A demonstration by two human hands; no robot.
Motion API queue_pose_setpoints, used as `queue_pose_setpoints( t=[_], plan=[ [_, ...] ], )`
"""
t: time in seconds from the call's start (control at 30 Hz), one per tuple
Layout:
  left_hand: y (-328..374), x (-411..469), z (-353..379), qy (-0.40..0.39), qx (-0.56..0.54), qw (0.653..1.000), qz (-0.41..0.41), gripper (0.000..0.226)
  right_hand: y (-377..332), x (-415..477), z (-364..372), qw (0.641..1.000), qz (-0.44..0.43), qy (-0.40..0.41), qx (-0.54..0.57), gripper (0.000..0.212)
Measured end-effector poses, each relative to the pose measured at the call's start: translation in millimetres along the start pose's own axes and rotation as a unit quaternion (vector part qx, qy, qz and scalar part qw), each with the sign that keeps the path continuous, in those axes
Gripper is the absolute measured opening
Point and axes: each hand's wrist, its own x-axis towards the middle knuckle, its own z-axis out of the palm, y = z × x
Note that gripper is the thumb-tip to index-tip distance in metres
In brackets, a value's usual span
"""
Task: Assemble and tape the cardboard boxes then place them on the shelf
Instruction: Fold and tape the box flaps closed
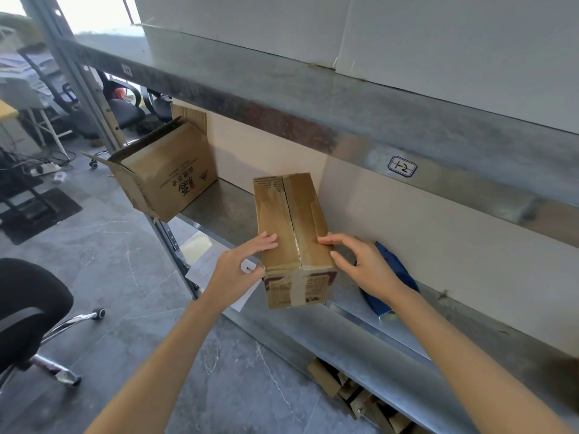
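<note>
- Sitting at the front of the metal shelf (216, 205), the taped box (291, 227) points lengthwise inward.
- Left hand (241, 267) clasps its left top edge, fingers on top, thumb on the side.
- Right hand (360, 264) grips the right edge, fingers arched.
- An open box (169, 173) stands well to the left.

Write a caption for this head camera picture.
The left hand and right hand hold a taped cardboard box on the metal shelf, an open box to its left.
</note>
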Motion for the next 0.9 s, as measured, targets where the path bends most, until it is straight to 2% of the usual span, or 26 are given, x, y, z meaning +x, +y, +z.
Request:
queue_pose_setpoints(
  t=[0.2,0.37,0.53,0.8,0.9],
  plan=[
    [-1.7,1.0,8.3,0.048,-0.03,0.998,0.025,0.04,-0.1,-0.2,7.8,0.999,0.012,0.038,0.025,0.033],
    [1.0,4.0,10.7,0.054,-0.038,0.998,0.015,0.039,-7.0,1.2,12.5,0.996,0.02,0.072,0.038,0.028],
    [0.6,5.3,11.7,0.054,-0.053,0.997,-0.001,0.033,-6.1,-0.5,9.0,0.998,0.042,0.023,0.035,0.049],
    [9.5,3.2,23.5,0.09,-0.053,0.994,-0.039,0.034,-5.3,1.4,7.7,0.999,0.013,0.03,0.02,0.04],
    [14.3,-0.3,26.0,0.086,-0.038,0.995,-0.043,0.049,-4.6,0.4,8.5,0.999,0.008,0.022,0.032,0.037]
  ],
)
